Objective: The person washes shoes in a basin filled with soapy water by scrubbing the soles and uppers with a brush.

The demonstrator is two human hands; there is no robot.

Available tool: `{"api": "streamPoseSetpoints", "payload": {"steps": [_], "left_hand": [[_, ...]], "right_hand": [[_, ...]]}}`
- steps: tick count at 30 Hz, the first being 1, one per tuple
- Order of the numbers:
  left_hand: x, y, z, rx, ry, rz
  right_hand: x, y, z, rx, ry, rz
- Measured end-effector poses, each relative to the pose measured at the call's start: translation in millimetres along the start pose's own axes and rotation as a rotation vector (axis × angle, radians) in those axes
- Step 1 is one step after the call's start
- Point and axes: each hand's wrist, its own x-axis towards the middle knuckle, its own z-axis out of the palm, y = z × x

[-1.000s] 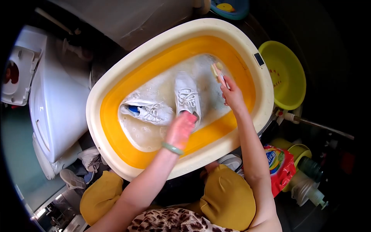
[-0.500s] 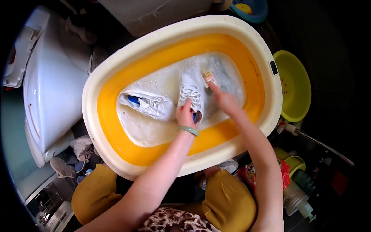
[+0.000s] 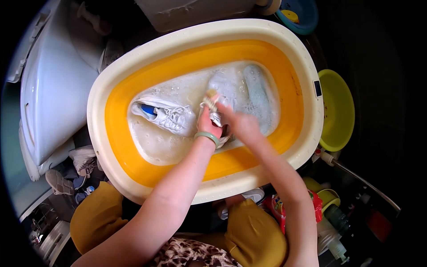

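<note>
White fabric-looking lace-up shoe with a rounded toe [image 3: 223, 85]: sits in the basin's shallow suds, toe pointing away from the person; wet and pale, its middle covered by hands and brush, most of its lacing hidden.
Left hand [image 3: 209, 123]: closed on this shoe around the laces and opening, fingertips partly out of sight; a smooth, pale green bangle [image 3: 207, 137] rings the wrist.
Right hand [image 3: 243, 126]: curled around the brush, blurred, just beside the left hand.
Small pale-bristled brush [image 3: 210, 102]: over the laced part of the shoe; smeared by blur, its handle hidden in the grip.
Second white lace-up shoe [image 3: 171, 118]: lies left, its opening showing a bright blue lining, laces crisscrossed and loose.
Flat, sole-shaped blue-grey piece [image 3: 257, 91]: right of the held shoe, its edges softened by cloudy water.
Oval plastic basin [image 3: 98, 111]: smooth cream rim, orange walls.
Lime-green round bowl [image 3: 336, 111]: beyond the rim at right, partly hidden behind it.
</note>
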Motion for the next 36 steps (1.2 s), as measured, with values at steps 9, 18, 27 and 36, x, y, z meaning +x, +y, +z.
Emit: {"api": "streamPoseSetpoints", "payload": {"steps": [9,18,27,36], "left_hand": [[8,11,-8,0.072,0.001,0.015],[9,7,-22,0.203,0.032,0.030],[8,8,-16,0.108,-0.004,0.035],[4,6,-20,0.127,0.041,0.068]], "right_hand": [[-27,-7,25,0.054,0.014,0.109],[46,13,-7,-0.180,0.036,0.203],[8,31,8,-0.165,-0.187,-0.008],[27,77,27,-0.278,0.206,0.194]]}}
